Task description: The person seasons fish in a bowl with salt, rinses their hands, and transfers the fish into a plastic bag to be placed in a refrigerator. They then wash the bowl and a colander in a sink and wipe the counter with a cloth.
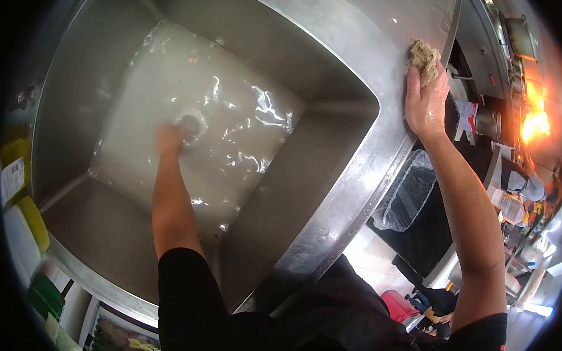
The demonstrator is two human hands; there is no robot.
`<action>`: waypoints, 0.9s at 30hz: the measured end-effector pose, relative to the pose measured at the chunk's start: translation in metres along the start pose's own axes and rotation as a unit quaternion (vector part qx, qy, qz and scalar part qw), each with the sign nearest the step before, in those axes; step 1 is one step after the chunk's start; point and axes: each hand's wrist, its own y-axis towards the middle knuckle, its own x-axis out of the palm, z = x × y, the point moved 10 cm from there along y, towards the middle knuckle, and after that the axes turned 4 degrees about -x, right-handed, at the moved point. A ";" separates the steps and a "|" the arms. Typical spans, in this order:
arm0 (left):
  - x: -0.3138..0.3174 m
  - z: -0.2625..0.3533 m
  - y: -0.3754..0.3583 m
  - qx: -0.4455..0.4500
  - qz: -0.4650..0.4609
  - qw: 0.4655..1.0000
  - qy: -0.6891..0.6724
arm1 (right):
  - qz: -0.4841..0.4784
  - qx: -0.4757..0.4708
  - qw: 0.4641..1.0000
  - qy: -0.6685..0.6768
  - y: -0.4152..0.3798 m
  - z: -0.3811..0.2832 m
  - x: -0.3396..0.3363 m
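A deep stainless steel sink (361,172) holds a shallow layer of cloudy water (167,78). My left hand (171,139) reaches down into it, at the dark round drain (188,126). Motion and murky water smear its fingers, so what they hold, if anything, is hidden. My right hand (427,106) is up on the sink's metal ledge at the right, its fingers closed around a crumpled tan scouring pad (424,59). The pad rests against the ledge surface near its outer edge.
Yellow-and-white containers (28,222) stand beyond the sink's left edge. A clear plastic liner (405,191) hangs at a black bin right of the sink. Farther right, a bright flame (535,125) burns near pots (488,124), and another person (523,181) stands there.
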 end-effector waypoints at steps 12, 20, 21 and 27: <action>-0.043 0.009 -0.020 -0.037 0.021 0.990 0.135 | 0.005 0.007 1.000 0.012 -0.001 -0.005 -0.006; -0.269 0.041 -0.170 0.077 0.184 0.976 0.082 | 0.018 0.019 1.000 0.016 0.001 -0.013 -0.016; -0.294 0.045 -0.184 0.134 0.325 0.929 0.116 | 0.012 0.031 0.999 0.023 0.001 -0.013 -0.017; -0.422 0.016 -0.206 0.012 0.502 0.849 0.163 | -0.011 0.043 0.998 0.038 -0.001 -0.013 -0.020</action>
